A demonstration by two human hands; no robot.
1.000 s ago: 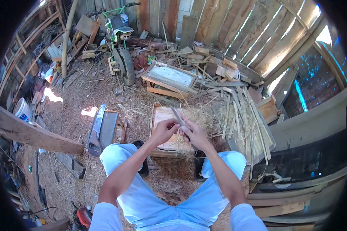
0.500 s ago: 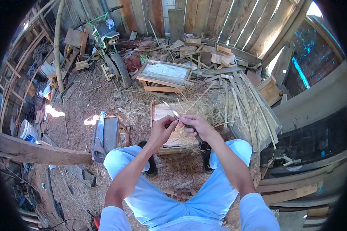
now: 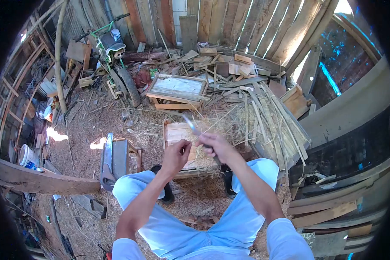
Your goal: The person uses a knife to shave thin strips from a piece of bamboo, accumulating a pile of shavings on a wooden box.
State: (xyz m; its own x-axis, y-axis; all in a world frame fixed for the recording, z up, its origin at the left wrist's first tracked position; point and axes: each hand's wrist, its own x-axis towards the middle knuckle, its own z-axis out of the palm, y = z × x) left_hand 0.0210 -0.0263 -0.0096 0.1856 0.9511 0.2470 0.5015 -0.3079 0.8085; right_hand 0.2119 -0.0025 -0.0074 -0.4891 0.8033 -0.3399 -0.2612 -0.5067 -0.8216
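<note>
My right hand (image 3: pixel 216 146) is wrapped round a knife (image 3: pixel 190 123), its blade pointing up and left and its dark handle below my palm. My left hand (image 3: pixel 177 156) is closed in a pinch a little to the left, apart from the knife; anything between its fingers is too small to make out. Both hands are over a low wooden box or bench (image 3: pixel 174 133) between my feet, with thin shavings (image 3: pixel 221 130) on its right part.
A handsaw (image 3: pixel 108 160) lies on a small stool (image 3: pixel 122 154) at the left. Wood strips (image 3: pixel 268 117) are heaped at the right. Farther off are a wooden frame (image 3: pixel 177 86), a motorbike (image 3: pixel 117 60) and scrap wood. A white bucket (image 3: pixel 28 157) stands far left.
My hands have moved apart, my left hand down and left. The knife blade no longer touches the left fingers. The whole view has shifted slightly.
</note>
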